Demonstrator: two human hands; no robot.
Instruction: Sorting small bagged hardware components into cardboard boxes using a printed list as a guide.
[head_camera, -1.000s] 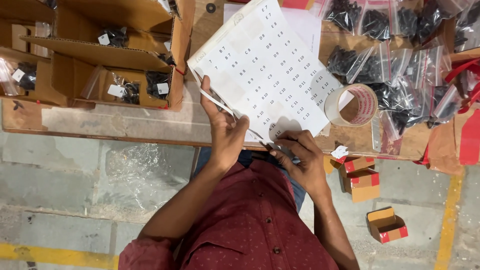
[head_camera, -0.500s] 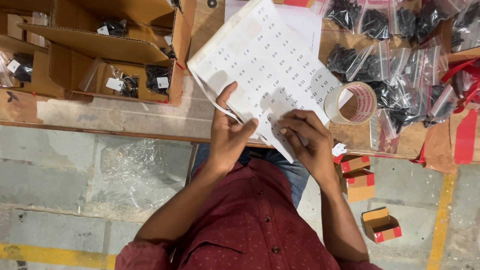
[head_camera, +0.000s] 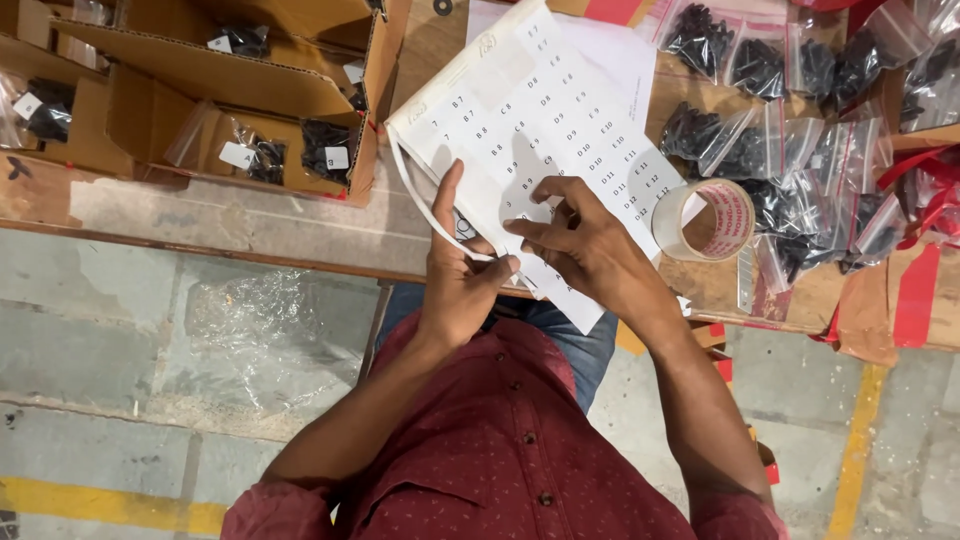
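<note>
Left hand (head_camera: 462, 285) pinches the near edge of a white label sheet (head_camera: 545, 130) lying on the table (head_camera: 250, 215), a peeled backing strip (head_camera: 415, 195) curling from its left side. Right hand (head_camera: 585, 240), fingers bent, picks at a label near the sheet's lower middle (whether it grips one cannot be told). Risk: a hasty pull may tear or crease a label, or drag the sheet into the tape roll (head_camera: 705, 220) and the bagged black parts (head_camera: 770, 120) beyond.

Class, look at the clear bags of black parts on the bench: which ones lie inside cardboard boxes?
The few bags at upper left lie inside the open cardboard boxes; the pile of bags at right lies loose on the bench.
</note>
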